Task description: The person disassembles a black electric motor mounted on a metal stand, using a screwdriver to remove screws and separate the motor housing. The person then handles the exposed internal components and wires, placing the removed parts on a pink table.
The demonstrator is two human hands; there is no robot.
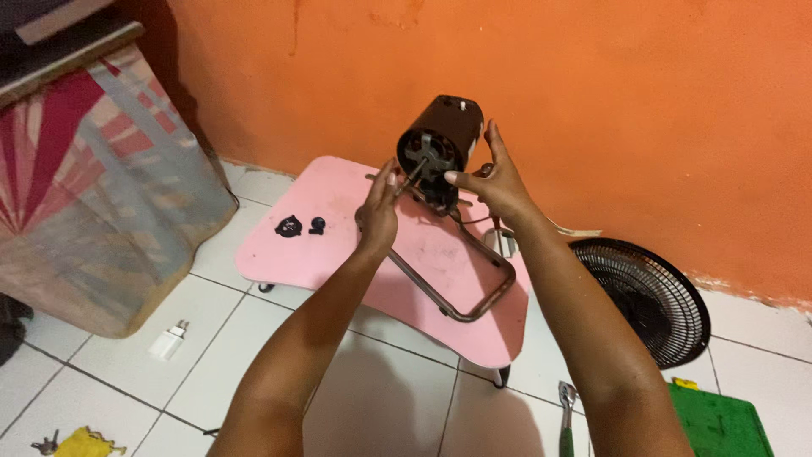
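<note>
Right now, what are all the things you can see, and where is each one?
fan motor: one, dark brown, above the table, between both hands
metal stand: one, rusty brown, on the table
pink table: one, low, on the floor
small black parts: two, on the table's left side
fan grille: one, black, floor right
green box: one, bottom right
white charger: one, floor left
left hand: on the motor's shaft
right hand: against the motor's side

Dark brown fan motor [441, 144] standing tilted on bent metal tube frame [461, 283], open front with shaft facing camera, sitting near far edge of pink table [338, 245]; frame loop reaching toward near right edge.
</note>
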